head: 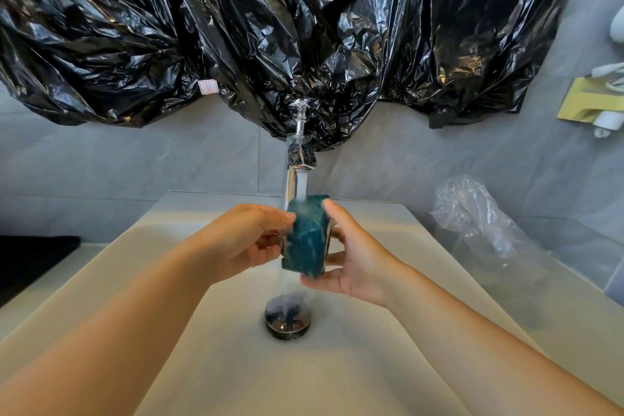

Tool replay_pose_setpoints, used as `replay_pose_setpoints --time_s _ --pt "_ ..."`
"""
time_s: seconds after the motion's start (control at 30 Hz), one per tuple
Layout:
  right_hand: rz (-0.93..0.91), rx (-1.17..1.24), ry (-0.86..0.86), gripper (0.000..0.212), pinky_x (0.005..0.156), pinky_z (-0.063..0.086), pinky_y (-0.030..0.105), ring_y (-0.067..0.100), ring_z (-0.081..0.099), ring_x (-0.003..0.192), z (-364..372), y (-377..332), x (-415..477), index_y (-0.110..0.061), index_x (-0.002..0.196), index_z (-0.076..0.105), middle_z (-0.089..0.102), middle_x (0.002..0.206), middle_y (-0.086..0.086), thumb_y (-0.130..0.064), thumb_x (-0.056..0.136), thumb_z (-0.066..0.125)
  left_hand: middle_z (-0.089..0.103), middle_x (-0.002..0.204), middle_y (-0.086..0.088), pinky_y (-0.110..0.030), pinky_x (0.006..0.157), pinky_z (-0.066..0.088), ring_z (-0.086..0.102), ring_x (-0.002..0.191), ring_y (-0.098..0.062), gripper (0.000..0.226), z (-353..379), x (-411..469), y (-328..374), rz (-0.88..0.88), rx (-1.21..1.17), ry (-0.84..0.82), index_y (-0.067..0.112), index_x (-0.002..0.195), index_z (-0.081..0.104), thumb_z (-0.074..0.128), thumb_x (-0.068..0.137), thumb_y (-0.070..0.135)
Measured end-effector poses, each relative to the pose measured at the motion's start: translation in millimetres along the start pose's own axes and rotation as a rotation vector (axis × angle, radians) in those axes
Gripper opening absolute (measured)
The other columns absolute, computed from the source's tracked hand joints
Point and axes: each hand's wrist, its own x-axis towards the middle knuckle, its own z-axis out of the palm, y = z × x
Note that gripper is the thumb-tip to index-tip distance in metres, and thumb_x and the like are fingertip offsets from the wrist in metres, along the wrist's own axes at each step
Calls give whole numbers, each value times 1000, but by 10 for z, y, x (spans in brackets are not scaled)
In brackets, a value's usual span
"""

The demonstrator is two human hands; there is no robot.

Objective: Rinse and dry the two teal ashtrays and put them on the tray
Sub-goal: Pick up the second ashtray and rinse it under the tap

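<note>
Both left hand (250,241) and right hand (358,262) clasp teal ashtray (309,240) over cream sink (202,365).

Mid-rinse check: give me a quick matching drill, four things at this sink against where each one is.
Things: 1 teal ashtray; 2 drain; 3 black trash bags; 4 clear plastic bag.
Places: A draped above the faucet; B right of the sink; C between left hand and right hand, under running water; D basin bottom.
Pairs: 1-C, 2-D, 3-A, 4-B.
</note>
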Motion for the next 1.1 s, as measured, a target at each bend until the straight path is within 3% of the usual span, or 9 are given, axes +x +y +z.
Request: replay_pose_setpoints --time_s 0.2,0.33,0.47,0.6,0.67,0.73,0.8,0.93,1.1 --pt "-121 -106 -16 33 79 60 42 33 62 107 30 -15 -23 -26 117 54 53 118 8 -50 94 52 56 92 -11 -23 64 45 50 77 -15 14 -15 36 13 -50 -37 62 6 99 62 55 96 18" --pt "-167 -129 -15 47 82 60 44 34 59 114 40 9 20 -26 131 51 50 130 12 -53 93 52 60 93 -10 -22 60 46 53 76 -14 20 22 27 26 -51 -21 45 5 108 62 56 96 20" --pt "-164 -126 -25 49 86 58 47 35 55 118 44 29 39 -29 131 51 48 134 10 -54 89 54 62 93 -8 -22 56 48 57 78 -14 26 47 -3 49 -50 -66 11 5 115 62 54 97 21" --pt "-167 -60 -44 46 87 57 48 35 58 114 46 20 45 -25 127 56 53 127 12 -52 89 54 67 96 -11 -25 64 52 63 81 -18 27 41 0 43 18 -55 -6 0 116 61 52 97 17" --pt "-107 40 -46 55 89 55 52 39 62 110 -5 -1 61 -25 132 52 55 125 15 -56 87 57 70 99 -14 -28 70 55 67 86 -22 24 55 -2 40 75 -15 -22 0 110 63 50 98 17" --pt "31 113 -51 81 92 53 56 47 65 104 -63 -11 76 -23 143 37 53 130 23 -66 78 61 71 100 -15 -31 77 55 68 91 -24 22 72 -5 28 120 21 -17 2 101 66 52 98 18" --pt "151 128 -87 93 95 51 56 52 64 102 -70 -17 46 -17 142 35 54 130 29 -73 73 62 72 97 -13 -28 74 54 68 90 -22 21 81 -10 23 138 42 -16 3 97 67 54 97 19" --pt "147 181 -101 79 85 58 49 46 66 104 -11 -43 -17 -7 128 47 63 121 29 -67 79 61 68 84 -6 -18 57 49 61 71 -12 16 72 -20 28 91 50 -42 4 94 67 57 95 17" --pt "-25 -49 -30 54 87 58 45 39 66 107 -42 -10 4 -21 122 58 59 122 20 -57 82 64 56 83 -5 -22 61 42 49 72 -13 19 60 -5 30 -43 35 20 9 98 60 52 97 27"
